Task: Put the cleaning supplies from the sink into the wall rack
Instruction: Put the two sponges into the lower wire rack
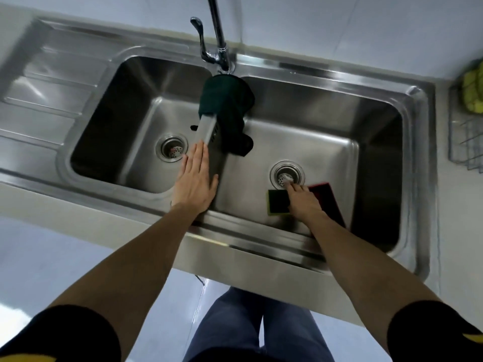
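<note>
Nearest the camera are the person's blue trousers [257,327] and two bare forearms with black sleeves [65,333] at the upper arms, reaching over the pale surface [86,212] that carries a stainless steel double-bowl sink [337,74].

The left hand [195,180] lies flat and open, fingers straight and together, palm down on the steel divider [209,131] between the two bowls; it grips nothing.

The right hand [303,202] is down in the right bowl, fingers stretched toward the round steel drain strainer [287,175], with the fingertips at or just over its near edge. It looks loosely open; whether it touches the strainer or pinches anything I cannot tell, as the fingers are blurred.

Two cleaning supplies lie on the floor of the right bowl by that hand. A sponge with a dark green scouring face and yellow-green edge [277,202] sits just to the left of the hand, partly under it. A dark red rectangular sponge [329,199] sits just to the right, partly hidden by the wrist and forearm.

Farther back, a dark green cloth [227,100] is draped over the divider, hanging into both bowls. The left bowl holds its own drain strainer [172,148], with a ribbed drainboard [47,82] beyond it to the left. Behind the cloth rises a chrome tap [218,35].

At the far right edge, a wire wall rack [465,142] hangs on the wall, with a yellow-green scrubber [473,92] above it, cut off by the frame.
</note>
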`<move>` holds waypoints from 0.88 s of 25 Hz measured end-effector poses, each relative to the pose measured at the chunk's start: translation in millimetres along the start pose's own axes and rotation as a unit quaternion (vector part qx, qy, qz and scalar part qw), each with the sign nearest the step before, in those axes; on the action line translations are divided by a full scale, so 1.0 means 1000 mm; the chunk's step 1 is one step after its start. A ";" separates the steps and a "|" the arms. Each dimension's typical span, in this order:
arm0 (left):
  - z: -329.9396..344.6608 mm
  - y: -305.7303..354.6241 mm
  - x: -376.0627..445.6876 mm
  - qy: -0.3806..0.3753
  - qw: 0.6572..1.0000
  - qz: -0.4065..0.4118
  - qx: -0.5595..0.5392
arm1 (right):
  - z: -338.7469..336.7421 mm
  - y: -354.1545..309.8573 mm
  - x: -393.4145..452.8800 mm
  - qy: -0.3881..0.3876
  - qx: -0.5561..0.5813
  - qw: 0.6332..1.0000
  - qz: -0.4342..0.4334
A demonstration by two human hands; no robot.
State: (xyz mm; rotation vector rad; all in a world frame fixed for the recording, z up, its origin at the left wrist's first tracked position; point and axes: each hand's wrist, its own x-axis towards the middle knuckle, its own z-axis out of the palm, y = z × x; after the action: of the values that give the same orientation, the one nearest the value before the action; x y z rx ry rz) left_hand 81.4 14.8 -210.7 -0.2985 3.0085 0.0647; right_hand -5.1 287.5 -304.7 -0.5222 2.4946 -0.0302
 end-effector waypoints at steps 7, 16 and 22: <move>0.003 0.000 -0.001 0.005 1.000 -0.002 -0.003 | -0.005 -0.002 0.001 0.014 -0.043 0.997 0.057; -0.003 0.000 0.000 -0.006 1.000 0.005 -0.027 | -0.041 0.004 -0.038 0.090 0.151 0.981 0.078; -0.023 0.079 0.025 0.037 0.993 0.022 -0.110 | -0.114 0.054 -0.077 0.272 0.364 0.889 0.061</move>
State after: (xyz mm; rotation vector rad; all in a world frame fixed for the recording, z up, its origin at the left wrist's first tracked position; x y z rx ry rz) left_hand 38.8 86.4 -188.2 -0.2610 3.0834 0.3986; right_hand -29.1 356.1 -176.0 -0.0220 2.7544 -1.1557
